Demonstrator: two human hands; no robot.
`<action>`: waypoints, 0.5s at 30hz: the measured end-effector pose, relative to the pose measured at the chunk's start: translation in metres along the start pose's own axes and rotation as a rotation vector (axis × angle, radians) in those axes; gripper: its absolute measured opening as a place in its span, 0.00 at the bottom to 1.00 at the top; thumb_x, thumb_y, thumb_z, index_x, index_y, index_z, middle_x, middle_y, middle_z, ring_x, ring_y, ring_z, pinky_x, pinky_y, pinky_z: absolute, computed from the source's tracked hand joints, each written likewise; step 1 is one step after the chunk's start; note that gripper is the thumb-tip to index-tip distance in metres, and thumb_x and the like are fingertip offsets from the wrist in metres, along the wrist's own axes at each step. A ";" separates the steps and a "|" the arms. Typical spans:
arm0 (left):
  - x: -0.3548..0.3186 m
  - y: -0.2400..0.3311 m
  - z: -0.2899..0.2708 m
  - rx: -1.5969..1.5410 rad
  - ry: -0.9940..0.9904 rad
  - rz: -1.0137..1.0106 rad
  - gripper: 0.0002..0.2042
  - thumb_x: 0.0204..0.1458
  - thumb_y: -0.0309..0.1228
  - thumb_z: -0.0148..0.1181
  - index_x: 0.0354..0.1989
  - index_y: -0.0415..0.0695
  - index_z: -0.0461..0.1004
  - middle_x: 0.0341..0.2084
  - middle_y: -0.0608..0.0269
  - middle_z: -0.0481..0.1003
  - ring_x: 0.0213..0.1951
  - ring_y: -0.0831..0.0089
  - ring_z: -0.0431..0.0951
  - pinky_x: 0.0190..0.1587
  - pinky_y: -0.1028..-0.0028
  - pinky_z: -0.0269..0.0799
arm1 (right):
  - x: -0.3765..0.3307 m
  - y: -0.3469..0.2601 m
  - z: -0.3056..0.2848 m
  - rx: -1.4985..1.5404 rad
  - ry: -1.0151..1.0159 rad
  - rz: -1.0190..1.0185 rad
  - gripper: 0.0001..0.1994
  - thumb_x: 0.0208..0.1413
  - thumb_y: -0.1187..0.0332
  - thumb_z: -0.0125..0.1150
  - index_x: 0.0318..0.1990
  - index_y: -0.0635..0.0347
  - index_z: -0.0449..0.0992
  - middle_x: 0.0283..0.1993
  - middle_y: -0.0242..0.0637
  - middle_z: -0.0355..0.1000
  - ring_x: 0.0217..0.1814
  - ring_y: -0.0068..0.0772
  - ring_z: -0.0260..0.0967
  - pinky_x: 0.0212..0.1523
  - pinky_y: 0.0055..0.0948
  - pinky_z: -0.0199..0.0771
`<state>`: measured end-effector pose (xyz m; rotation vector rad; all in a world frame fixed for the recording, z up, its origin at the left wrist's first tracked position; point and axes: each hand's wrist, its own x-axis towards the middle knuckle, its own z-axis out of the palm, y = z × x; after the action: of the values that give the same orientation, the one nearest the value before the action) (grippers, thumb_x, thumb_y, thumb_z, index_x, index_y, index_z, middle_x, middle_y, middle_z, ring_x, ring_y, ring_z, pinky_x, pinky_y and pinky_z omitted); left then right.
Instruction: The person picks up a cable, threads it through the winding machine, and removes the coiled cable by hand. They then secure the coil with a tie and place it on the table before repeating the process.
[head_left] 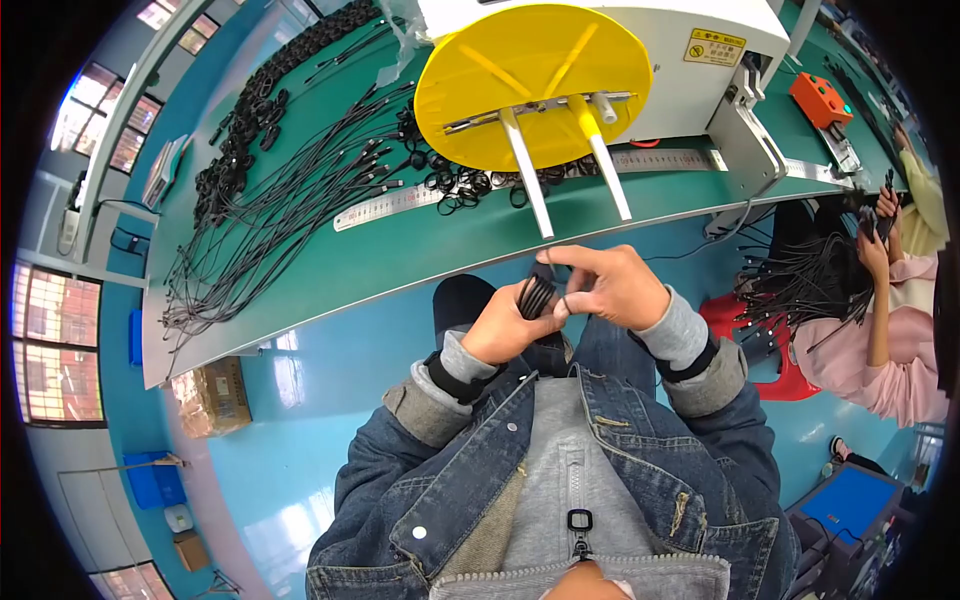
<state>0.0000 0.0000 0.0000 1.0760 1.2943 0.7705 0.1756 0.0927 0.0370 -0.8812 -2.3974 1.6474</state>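
A small coil of black cable [535,298] is held over my lap, just off the table's front edge. My left hand [497,330] is closed round its left side, fingers curled against the loops. From the right, my right hand [625,288] is closed on the coil too, its index finger at the top and its thumb low near the left thumb. What lies between the right fingertips is partly hidden. Directly beyond my hands, two pale rods [525,175] stick out of a yellow disc [470,95] on a white machine [670,100].
Loose black cables [290,215] spread over the green table [400,255] at left, with a heap of coiled ones [230,165] behind. A steel ruler [390,205] and black loops [455,190] lie under the disc. An orange button box [822,100] stands right. Another person [870,350] holds cables there.
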 end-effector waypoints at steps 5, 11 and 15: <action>0.007 0.003 0.012 0.360 0.064 0.155 0.10 0.41 0.26 0.63 0.32 0.39 0.72 0.21 0.66 0.72 0.27 0.76 0.73 0.30 0.75 0.68 | -0.001 -0.021 0.002 -0.536 0.147 -0.299 0.32 0.33 0.65 0.69 0.50 0.55 0.63 0.37 0.42 0.71 0.37 0.38 0.72 0.34 0.34 0.71; 0.020 -0.012 0.019 -0.087 0.218 0.391 0.22 0.39 0.24 0.62 0.46 0.37 0.66 0.24 0.64 0.69 0.21 0.74 0.67 0.23 0.76 0.64 | 0.014 0.018 0.021 -0.087 0.295 -0.493 0.20 0.41 0.70 0.63 0.43 0.60 0.65 0.31 0.41 0.70 0.29 0.37 0.70 0.27 0.31 0.69; 0.008 0.008 0.000 -0.563 -0.207 0.239 0.29 0.45 0.31 0.60 0.56 0.37 0.57 0.27 0.61 0.67 0.22 0.73 0.65 0.21 0.79 0.61 | 0.004 0.043 0.023 1.337 0.077 0.140 0.12 0.47 0.71 0.58 0.40 0.62 0.66 0.28 0.37 0.70 0.23 0.26 0.67 0.19 0.22 0.66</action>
<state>0.0019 0.0105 0.0044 0.8263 0.7131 1.0922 0.1805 0.0862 -0.0115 -0.7363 -0.7222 2.5104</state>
